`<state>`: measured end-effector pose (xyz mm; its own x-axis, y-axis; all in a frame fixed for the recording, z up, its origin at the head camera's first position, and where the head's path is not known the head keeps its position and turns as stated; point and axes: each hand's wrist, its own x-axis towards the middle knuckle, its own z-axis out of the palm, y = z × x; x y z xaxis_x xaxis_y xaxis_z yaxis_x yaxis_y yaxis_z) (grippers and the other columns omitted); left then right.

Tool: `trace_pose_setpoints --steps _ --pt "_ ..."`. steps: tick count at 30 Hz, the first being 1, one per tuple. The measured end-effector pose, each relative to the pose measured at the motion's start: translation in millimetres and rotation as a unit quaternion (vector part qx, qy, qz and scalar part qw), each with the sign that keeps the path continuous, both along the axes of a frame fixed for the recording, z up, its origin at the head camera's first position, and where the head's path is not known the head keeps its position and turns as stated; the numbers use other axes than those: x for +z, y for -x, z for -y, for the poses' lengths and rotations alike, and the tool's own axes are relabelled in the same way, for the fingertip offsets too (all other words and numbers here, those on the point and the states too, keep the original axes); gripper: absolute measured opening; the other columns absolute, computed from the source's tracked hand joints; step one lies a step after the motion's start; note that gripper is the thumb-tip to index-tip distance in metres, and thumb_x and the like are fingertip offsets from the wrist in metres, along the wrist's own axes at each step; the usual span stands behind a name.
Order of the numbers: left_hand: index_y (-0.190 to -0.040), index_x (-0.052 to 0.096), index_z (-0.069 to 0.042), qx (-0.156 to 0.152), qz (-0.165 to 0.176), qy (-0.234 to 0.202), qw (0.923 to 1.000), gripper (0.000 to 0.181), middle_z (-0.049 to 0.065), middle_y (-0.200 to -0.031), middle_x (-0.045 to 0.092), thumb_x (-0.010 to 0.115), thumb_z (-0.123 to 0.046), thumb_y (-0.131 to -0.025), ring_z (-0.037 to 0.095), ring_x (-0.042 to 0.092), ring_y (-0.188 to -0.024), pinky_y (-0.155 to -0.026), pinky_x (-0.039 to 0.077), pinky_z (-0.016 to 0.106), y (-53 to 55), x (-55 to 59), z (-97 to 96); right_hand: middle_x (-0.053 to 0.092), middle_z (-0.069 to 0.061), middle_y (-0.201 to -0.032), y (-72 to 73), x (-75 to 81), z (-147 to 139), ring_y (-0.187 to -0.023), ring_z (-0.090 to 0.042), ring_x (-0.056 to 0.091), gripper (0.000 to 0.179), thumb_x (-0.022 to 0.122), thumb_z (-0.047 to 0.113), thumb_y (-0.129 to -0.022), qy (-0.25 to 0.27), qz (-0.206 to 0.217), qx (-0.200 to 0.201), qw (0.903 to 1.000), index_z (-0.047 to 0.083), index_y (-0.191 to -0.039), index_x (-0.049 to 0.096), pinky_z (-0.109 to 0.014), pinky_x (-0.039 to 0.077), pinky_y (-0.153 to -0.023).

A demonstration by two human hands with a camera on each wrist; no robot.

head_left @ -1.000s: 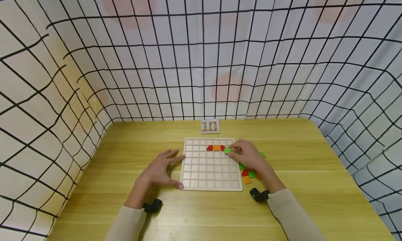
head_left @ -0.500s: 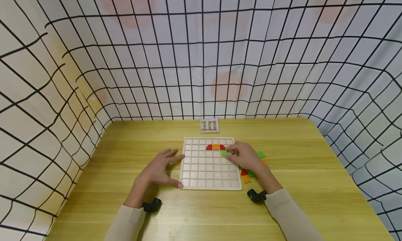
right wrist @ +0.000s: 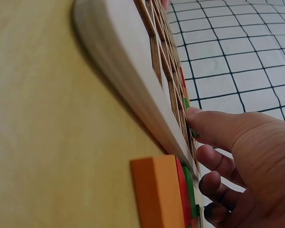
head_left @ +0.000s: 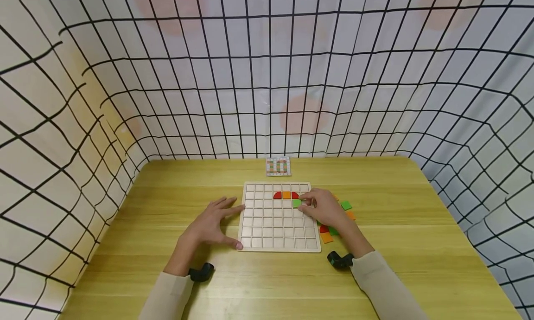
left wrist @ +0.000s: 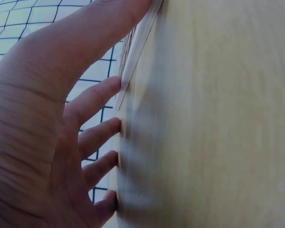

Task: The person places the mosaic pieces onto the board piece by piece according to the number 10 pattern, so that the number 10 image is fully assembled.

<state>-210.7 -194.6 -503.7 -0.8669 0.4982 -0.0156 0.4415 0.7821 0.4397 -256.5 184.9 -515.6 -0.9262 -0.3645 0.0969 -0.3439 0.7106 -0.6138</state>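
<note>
A pale wooden grid board (head_left: 271, 227) lies mid-table in the head view. On its second row from the back sit a red rounded tile (head_left: 277, 195), an orange square tile (head_left: 286, 195) and another red rounded tile (head_left: 295, 195). My right hand (head_left: 327, 208) pinches a green square tile (head_left: 296, 203) by its right side, over the cell just in front of the right red one. With fingers spread, my left hand (head_left: 212, 222) rests at the board's left edge, its thumb at the front left corner. The left wrist view shows its fingertips (left wrist: 115, 81) along that edge.
Several loose tiles lie right of the board, among them an orange one (head_left: 327, 237) and a green one (head_left: 346, 205), partly under the right forearm. A small patterned card (head_left: 278, 166) lies behind the board. Black-gridded white sheeting (head_left: 267, 79) encloses the table's back and sides.
The green tile has come down and left from beside the right red tile to the cell in front of it, my right hand moving with it. My left hand stays at the board's edge.
</note>
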Motion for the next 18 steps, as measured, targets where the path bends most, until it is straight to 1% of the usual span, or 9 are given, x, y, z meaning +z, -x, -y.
trace_pose_setpoints --steps 5,11,15,18 --pt "-0.154 0.050 -0.030 -0.003 -0.002 0.001 1.0000 0.111 0.011 -0.168 0.033 0.087 -0.074 -0.059 0.044 0.021 -0.157 -0.120 0.023 0.072 0.7 0.1 0.6 0.061 0.004 -0.084 -1.8 0.6 0 -0.068 -0.012 0.048 0.031 0.076 0.027 -0.094 0.006 -0.011 0.005 0.9999 0.010 -0.120 0.077 -0.026 0.041 -0.061" --pt "-0.154 0.050 -0.030 -0.003 -0.001 0.002 1.0000 0.111 0.011 -0.168 0.033 0.087 -0.075 -0.059 0.044 0.022 -0.157 -0.120 0.024 0.072 1.7 -0.6 1.7 0.062 0.002 -0.085 -0.8 -0.6 -3 -0.069 -0.013 0.049 0.032 0.079 0.024 -0.092 0.025 -0.007 0.003 0.9997 0.009 -0.120 0.077 -0.026 0.042 -0.062" --pt "-0.154 0.049 -0.031 -0.003 -0.001 0.006 1.0000 0.111 0.010 -0.169 0.032 0.086 -0.075 -0.060 0.044 0.022 -0.157 -0.120 0.025 0.072 2.0 -1.7 1.8 0.064 0.000 -0.088 0.2 -1.2 -11 -0.071 -0.014 0.049 0.032 0.079 0.023 -0.092 0.035 0.000 -0.013 0.9993 0.008 -0.120 0.077 -0.027 0.042 -0.064" --pt "-0.155 0.049 -0.031 -0.003 0.001 0.006 1.0000 0.111 0.010 -0.169 0.032 0.086 -0.075 -0.060 0.044 0.021 -0.157 -0.120 0.025 0.072 1.7 -2.4 1.7 0.064 0.000 -0.090 -1.4 0.7 -22 -0.073 -0.016 0.049 0.032 0.079 0.025 -0.093 0.028 0.006 -0.031 0.9991 0.009 -0.121 0.077 -0.028 0.041 -0.066"
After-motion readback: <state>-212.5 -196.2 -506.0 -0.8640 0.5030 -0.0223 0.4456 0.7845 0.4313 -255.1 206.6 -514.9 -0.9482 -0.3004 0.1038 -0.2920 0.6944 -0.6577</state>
